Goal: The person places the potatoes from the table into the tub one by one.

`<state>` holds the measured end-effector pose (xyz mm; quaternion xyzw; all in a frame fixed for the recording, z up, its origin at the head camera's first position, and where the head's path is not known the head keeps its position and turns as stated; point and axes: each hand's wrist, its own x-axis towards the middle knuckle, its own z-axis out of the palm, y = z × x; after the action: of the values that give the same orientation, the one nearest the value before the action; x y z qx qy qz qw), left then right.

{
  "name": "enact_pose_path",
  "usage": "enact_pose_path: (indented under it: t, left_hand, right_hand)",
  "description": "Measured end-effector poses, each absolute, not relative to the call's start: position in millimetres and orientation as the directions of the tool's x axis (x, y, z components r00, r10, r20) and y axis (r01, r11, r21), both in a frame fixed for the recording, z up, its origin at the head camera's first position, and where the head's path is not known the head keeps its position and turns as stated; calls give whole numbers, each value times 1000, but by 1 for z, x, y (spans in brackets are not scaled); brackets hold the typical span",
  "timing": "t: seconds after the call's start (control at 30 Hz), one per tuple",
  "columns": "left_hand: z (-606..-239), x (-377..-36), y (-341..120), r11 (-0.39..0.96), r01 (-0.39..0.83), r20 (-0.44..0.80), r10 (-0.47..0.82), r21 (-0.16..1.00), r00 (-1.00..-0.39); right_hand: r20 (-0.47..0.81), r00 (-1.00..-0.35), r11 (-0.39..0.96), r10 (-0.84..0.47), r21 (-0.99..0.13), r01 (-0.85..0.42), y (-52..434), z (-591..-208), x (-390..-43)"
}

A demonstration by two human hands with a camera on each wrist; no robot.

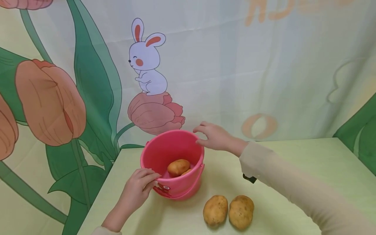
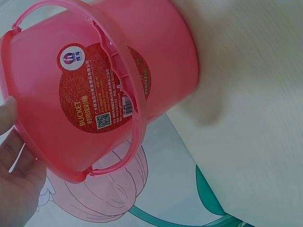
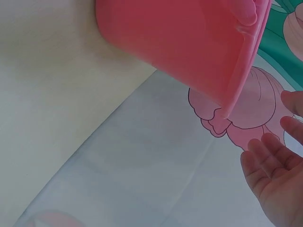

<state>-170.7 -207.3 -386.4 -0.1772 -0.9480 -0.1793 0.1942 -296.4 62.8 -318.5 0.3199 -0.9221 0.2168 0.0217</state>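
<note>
Your left hand [image 1: 135, 189] pinches near-left rim of pink bucket [image 1: 188, 187] on table [image 1: 296, 160], far-left of loose potatoes [image 1: 215, 211]; your right hand [image 1: 216, 137], loosely spread, empty, beside far-right rim. Plastic probably light, smooth, slightly flexible; grip opposite rim edges.

Tabletop setting, apparently indoors; the kind of room cannot be told. A pale table [image 1: 308, 153] stands before a creased cloth [image 1: 205, 65] printed with 1 white rabbit [image 1: 151, 80] and large tulips [image 1: 50, 104], nursery-style decoration filling the head view's background.
</note>
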Motion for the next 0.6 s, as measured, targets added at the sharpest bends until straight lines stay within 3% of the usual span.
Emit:
enact_pose_path:
  t: [0.37,0.6]
  left_hand:
    - [-387,-171,-207,869,421,439,281,261,-853]
    - [-386,-171,-206,874,409,430,274,262,-860]
  right_hand:
    - [213,-790,669,-575,-433,-604,79,-320,-294]
    - [168,-779,654,-604,-455,-605,96,-323,-285]
